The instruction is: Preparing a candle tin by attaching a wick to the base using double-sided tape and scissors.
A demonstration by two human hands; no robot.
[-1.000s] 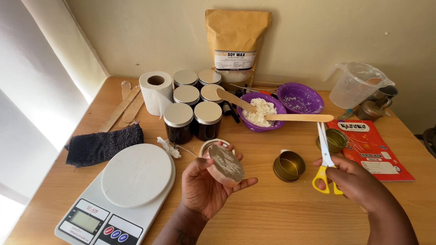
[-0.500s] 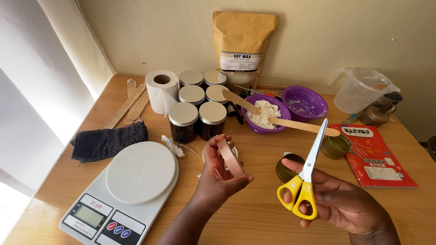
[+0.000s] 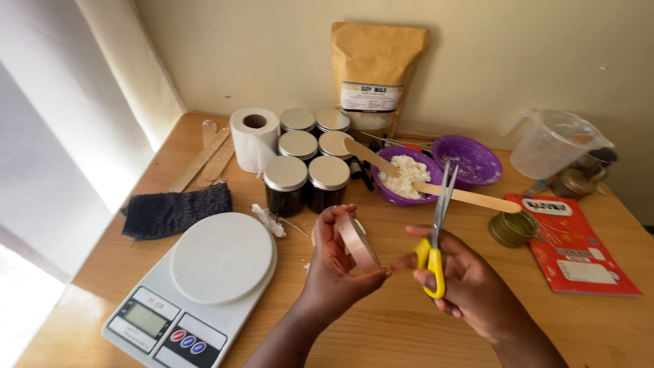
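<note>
The tape roll point(image 3: 357, 240) stood on edge above the table point(image 3: 381, 327), pinched between the thumb and fingers of the left hand point(image 3: 332, 262), its flat face turned toward the right so that the loose end seemed to lead that way. The right hand point(image 3: 470, 286) met it there: its thumb and forefinger reached toward the roll, apparently nipping the tape's end, though the end itself was too small to make out. The same hand also carried the scissors point(image 3: 438, 232), fingers closed through the yellow loops, blades nearly shut and pointing up and away, probably to keep them clear of the tape while it was pulled. Just left of the hands sat a white kitchen scale point(image 3: 221, 259), with a dark cloth point(image 3: 176, 210) beyond it and a few scraps of wick point(image 3: 269, 221) near its rim. Behind the roll stood a cluster of dark jars point(image 3: 306, 180) with metal lids, a toilet roll point(image 3: 254, 140) and flat wooden sticks point(image 3: 204, 160). Farther back were two purple bowls point(image 3: 470, 158), one holding white flakes and a wooden spatula point(image 3: 436, 185), a brown paper bag point(image 3: 375, 71) against the wall, a clear jug point(image 3: 555, 143), an open tin point(image 3: 512, 228) and a red booklet point(image 3: 575, 245).
</note>
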